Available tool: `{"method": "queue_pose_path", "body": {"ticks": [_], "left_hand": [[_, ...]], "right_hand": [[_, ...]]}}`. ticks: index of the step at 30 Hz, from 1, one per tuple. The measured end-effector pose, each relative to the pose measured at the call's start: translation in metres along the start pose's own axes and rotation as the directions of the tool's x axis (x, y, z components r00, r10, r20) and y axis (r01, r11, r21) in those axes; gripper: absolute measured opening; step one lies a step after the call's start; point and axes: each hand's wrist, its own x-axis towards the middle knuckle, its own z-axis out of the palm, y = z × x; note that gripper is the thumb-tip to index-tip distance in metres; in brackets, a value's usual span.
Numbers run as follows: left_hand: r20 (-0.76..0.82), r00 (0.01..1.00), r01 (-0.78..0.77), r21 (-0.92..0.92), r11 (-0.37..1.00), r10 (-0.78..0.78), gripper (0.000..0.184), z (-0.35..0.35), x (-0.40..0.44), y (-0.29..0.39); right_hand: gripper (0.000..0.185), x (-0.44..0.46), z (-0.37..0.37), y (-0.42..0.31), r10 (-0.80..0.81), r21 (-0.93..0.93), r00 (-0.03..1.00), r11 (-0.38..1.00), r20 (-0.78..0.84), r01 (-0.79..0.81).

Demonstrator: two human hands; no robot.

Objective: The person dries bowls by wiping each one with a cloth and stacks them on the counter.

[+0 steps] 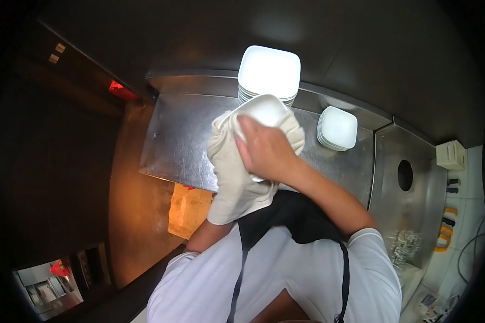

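Plate [268, 109] at upper centre, likely rigid and chippable, suits rim holds; right hand [269, 153] clamps cloth [230, 175], left hand's grip hidden.

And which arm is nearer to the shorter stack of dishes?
Right. The right arm reaches in on the near side of the stack; the left arm, partly under the cloth, is farther away, to its left.
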Motion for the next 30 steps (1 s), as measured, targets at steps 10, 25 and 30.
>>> {"method": "queue_pose_path", "body": {"ticks": [10,25,30], "left_hand": [[0.062,0.997,-0.054,0.173,0.983,0.044,0.025,0.004,0.020,0.035],[0.141,0.988,0.067,-0.027,0.997,-0.062,0.036,-0.020,0.045,-0.003],[0.416,0.885,0.410,-0.486,0.772,-0.208,0.041,0.007,0.027,0.035]], "right_hand": [[0.025,0.001,-0.030,0.023,-0.023,-0.229,0.994,0.973,-0.106,-0.002],[0.045,-0.061,-0.061,0.008,-0.227,-0.131,0.941,0.971,-0.251,0.200],[0.061,-0.057,-0.050,-0.004,0.204,0.577,0.948,0.816,-0.243,-0.028]]}}
